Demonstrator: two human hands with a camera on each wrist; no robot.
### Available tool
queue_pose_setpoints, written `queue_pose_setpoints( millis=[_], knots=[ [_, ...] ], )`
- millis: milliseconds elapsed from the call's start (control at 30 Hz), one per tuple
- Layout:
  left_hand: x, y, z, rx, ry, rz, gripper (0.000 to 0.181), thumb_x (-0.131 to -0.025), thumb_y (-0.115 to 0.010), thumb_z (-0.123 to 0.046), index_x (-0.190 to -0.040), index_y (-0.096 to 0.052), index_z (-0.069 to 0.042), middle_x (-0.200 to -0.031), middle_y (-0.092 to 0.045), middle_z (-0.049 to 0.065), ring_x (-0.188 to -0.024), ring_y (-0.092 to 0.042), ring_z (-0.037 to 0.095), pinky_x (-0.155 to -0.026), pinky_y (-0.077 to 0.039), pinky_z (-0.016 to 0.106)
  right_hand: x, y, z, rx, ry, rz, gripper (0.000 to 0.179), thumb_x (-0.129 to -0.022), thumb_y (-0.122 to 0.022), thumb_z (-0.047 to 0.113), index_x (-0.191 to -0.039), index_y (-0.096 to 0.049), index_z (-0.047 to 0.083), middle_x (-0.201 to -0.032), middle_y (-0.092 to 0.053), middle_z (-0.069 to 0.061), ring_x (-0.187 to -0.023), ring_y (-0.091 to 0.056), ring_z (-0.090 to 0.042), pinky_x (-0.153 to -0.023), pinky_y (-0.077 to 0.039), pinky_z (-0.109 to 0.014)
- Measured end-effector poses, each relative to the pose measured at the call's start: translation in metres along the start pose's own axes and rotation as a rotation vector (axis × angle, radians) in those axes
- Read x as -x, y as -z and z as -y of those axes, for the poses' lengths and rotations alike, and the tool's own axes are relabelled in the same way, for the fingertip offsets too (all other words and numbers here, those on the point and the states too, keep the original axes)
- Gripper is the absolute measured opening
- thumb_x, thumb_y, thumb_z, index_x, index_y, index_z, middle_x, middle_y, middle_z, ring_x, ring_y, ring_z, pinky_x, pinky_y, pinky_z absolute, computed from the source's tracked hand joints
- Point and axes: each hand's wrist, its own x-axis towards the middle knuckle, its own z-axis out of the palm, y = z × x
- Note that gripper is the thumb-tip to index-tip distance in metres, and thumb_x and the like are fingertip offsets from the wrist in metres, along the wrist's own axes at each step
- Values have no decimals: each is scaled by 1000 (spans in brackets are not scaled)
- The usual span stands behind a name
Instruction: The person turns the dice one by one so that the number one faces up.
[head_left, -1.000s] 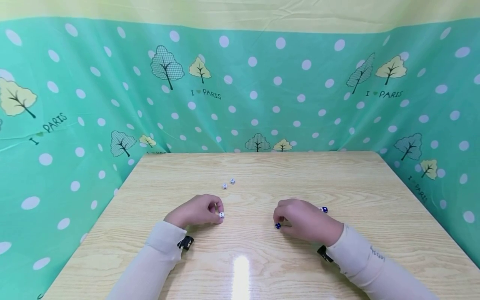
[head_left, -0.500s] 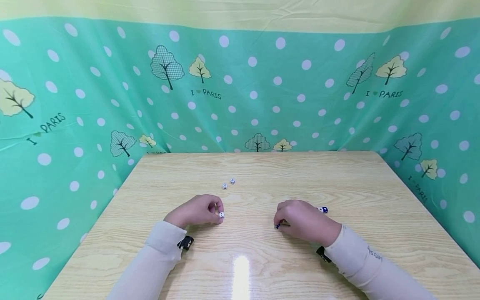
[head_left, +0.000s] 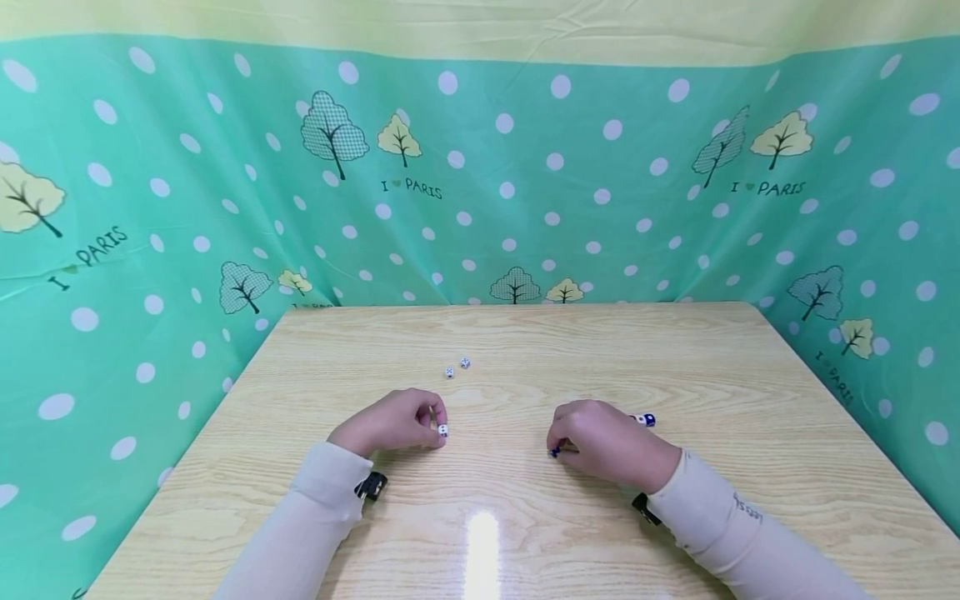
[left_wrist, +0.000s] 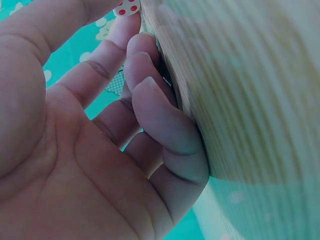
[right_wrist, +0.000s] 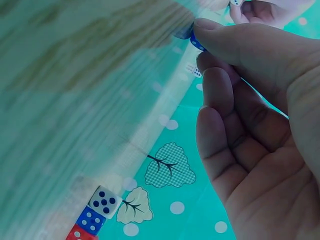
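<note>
In the head view, your right hand [head_left: 603, 442] covers much of the blue die [head_left: 555, 452] it pinches and part of the dice row [head_left: 646, 420]; the far white dice [head_left: 450, 373] are too small to read. The left wrist view's top edge crops the white die [left_wrist: 128, 8] in your left hand [head_left: 397, 421]. The right wrist view clips the red die [right_wrist: 82, 234] below and blurs the bench [right_wrist: 75, 110].
</note>
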Motion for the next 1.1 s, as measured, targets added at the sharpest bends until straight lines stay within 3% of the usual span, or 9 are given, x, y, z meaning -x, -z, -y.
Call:
queue_pose_setpoints(
  millis=[200,567,833,1100],
  knots=[
    [1,0,-1,3,17,2,20,-84,-86,-20,-93,-68,-17,-77,-58,1,-68,-51,15,-62,-42,31,0,-2,-1,-17,-17,0,13,-85,-83,6,-89,-81,19,-88,-71,11,-80,-65,-1,-72,-56,-18],
    [2,0,-3,3,10,-1,20,-85,-85,-19,-93,-68,-16,-77,-57,2,-68,-51,16,-63,-42,32,-1,-4,-1,49,5,-18,12,-86,-83,8,-91,-81,19,-88,-70,11,-80,-62,0,-72,-56,-19],
    [2,0,-3,1,-12,-4,22,-84,-86,-18,-93,-67,-14,-77,-58,3,-68,-51,16,-63,-42,33,3,4,-8,59,17,-69,12,-84,-81,6,-88,-80,17,-85,-70,8,-78,-64,-5,-73,-57,-24],
    [1,0,-3,6,-11,-1,21,-84,-86,-18,-94,-67,-14,-77,-58,2,-68,-51,16,-63,-42,33,7,6,-20,53,-23,-27,13,-84,-79,4,-89,-80,16,-85,-69,10,-78,-62,-3,-73,-56,-24]
  ],
)
